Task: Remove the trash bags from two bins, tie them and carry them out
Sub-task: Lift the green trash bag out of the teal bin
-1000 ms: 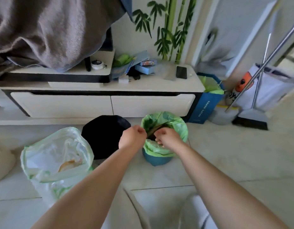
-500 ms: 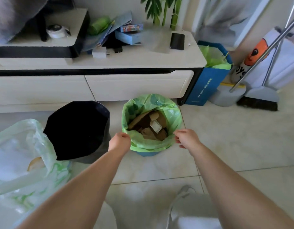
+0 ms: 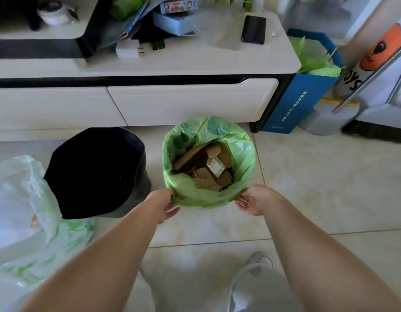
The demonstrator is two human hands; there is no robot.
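Note:
A green trash bag point(image 3: 242, 154) lines a small bin on the floor, its rim folded over the bin's edge. Brown cardboard scraps point(image 3: 206, 170) fill it. My left hand point(image 3: 162, 204) grips the folded rim at the near left. My right hand point(image 3: 254, 200) touches the rim at the near right, fingers curled under its edge. The bin itself is hidden beneath the bag. A black bin point(image 3: 98, 170) with no liner stands to the left. A pale green-and-white trash bag point(image 3: 21, 206), open at the top, sits on the floor at far left.
A low white cabinet point(image 3: 172, 104) with drawers runs behind the bins, with a phone point(image 3: 253, 29) and boxes on top. A blue paper bag point(image 3: 301, 102), a dustpan and a broom point(image 3: 373, 131) stand at the right. My legs are below.
My hands have spread from the middle of the bag's mouth to its near left and right rim. The camera has moved closer and tilted down.

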